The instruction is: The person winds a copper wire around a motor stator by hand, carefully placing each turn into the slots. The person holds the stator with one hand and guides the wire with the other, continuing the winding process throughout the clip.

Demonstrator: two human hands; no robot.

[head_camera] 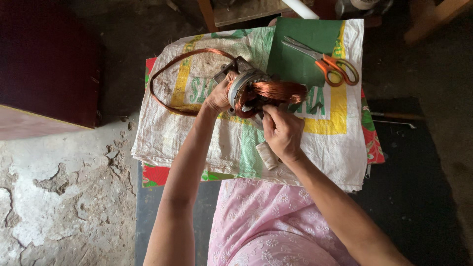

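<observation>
Pink floral lap below, both hands up on a motor stator [246, 88].
Left hand [219, 96] curled around stator's rim; right hand [282, 132] pinching copper winding [276, 91] just beside it, over woven sack [197, 143]; forearms angled inward.

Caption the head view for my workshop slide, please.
Both hands, left hand and right hand, work copper coils into a motor stator.

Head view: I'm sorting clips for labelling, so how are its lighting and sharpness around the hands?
Head view: soft, even daylight on the woven sack, no glare; the copper coil shines mildly. Left hand and right hand look sharp, as do the scissors. Upper left and right edges fall into deep shadow, hiding detail there.
</observation>
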